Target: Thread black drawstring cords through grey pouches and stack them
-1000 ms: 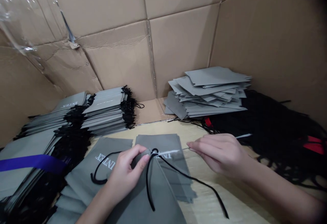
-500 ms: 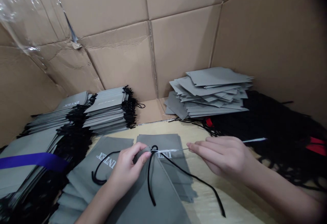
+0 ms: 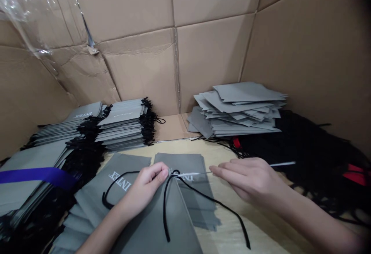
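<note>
Your left hand [image 3: 149,186] pinches the top corner of the gray pouch [image 3: 168,223] between thumb and forefinger. Your right hand [image 3: 243,178] has its fingers drawn together on a thin tool [image 3: 191,174], pale shaft toward the pouch, tail end sticking out behind the hand. Tool tip sits at the pouch corner by a small loop of black cord [image 3: 213,199]; can't tell if it's through the fabric or hooked on the cord.

Pouch is in front of you, lying over other gray pieces on the counter [image 3: 185,146]. One cord end hangs down its face, another trails right. A third bit of cord curls left of your hand; can't tell if it's the same one.

Risks, my read: pull off-line and the loop slips off the tip. Loose left pinch, and the corner twists or the tip snags cloth. Tip points at your left thumb, so a sudden release could jab it. Trailing cord could catch on the printed stack [image 3: 199,204] underneath.

Further out: corded stack [image 3: 120,128] back left, plain gray stack [image 3: 243,119] back right, black cord heap [image 3: 307,146] beside that.
</note>
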The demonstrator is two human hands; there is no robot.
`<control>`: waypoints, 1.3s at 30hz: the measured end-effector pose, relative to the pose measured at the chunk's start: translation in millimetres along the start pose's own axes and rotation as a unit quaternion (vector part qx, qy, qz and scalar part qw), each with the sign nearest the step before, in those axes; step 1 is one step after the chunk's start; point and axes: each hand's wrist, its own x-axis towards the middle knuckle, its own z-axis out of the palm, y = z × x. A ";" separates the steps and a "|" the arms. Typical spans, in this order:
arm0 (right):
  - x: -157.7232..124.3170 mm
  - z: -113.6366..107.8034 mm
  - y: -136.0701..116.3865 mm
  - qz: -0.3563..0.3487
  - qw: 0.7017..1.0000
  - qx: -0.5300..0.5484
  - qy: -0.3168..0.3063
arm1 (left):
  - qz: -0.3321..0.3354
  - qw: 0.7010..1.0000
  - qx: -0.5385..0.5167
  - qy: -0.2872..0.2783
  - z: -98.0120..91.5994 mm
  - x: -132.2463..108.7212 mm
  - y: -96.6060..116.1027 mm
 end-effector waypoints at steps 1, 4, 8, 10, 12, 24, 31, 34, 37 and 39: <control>-0.5 -2.2 0.7 -0.025 1.000 -0.019 0.003 | -0.002 1.000 -0.003 -0.007 0.2 0.1 -0.2; 1.4 -10.6 -0.2 -0.087 0.993 -0.077 0.013 | -0.007 1.000 -0.006 -0.020 1.2 0.3 0.0; 3.9 -16.1 -3.1 -0.115 0.988 -0.103 0.015 | -0.003 1.000 0.009 -0.022 1.5 0.7 0.3; 3.2 -15.8 -2.7 -0.116 0.988 -0.102 0.019 | -0.002 1.000 0.020 -0.015 0.9 1.1 0.4; 2.5 -14.7 -1.8 -0.118 0.988 -0.101 0.014 | -0.001 1.000 0.028 -0.007 0.8 1.1 1.1; 10.3 17.9 -53.4 0.058 0.973 0.120 -0.188 | 0.059 0.976 0.201 -0.059 30.3 -8.0 4.7; 12.9 11.8 -44.9 0.087 0.970 0.095 -0.209 | 0.070 0.978 0.194 -0.013 29.1 -9.8 2.1; 12.3 11.9 -42.6 0.083 0.971 0.083 -0.207 | 0.088 0.974 0.209 0.005 29.1 -13.1 3.8; 10.6 13.0 -42.5 0.078 0.975 0.076 -0.195 | 0.090 0.974 0.207 0.013 29.4 -14.4 4.9; 10.0 13.5 -42.5 0.075 0.976 0.076 -0.192 | 0.086 0.975 0.206 0.015 29.6 -14.0 4.8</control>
